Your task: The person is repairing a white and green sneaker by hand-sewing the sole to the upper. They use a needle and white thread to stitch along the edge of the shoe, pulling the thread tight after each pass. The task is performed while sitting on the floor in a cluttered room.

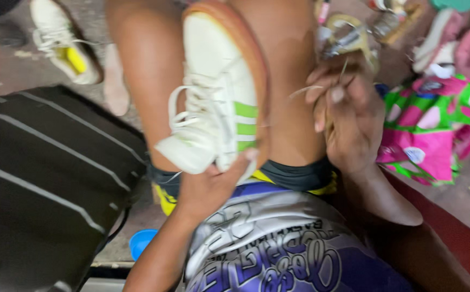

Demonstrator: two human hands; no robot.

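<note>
Gripping white sneaker (219, 103) w/ left hand (210, 186); right hand (348, 116) blurred, thread (306, 91) faint.

My one head camera looks steeply down, very close over my lap and knees, toward the floor (8, 70) ahead.

**White sneaker gripped between the knees, needle hand up beside it**

Left hand (213, 186) clamps the heel end of a white sneaker (219, 103) with green stripes and a tan sole, laces loose, wedged between two bare knees. Right hand (348, 116) hovers just beside the shoe, fingers pinched on a thin needle (345, 69), a pale thread (305, 91) trailing off toward the shoe. Another white shoe (62, 40) with a yellow insole lies on the floor at top left. A dark striped bag (45, 178) sits left, a blue cup (142, 242) below it, pink-and-green cloth (435, 127) right.
</note>
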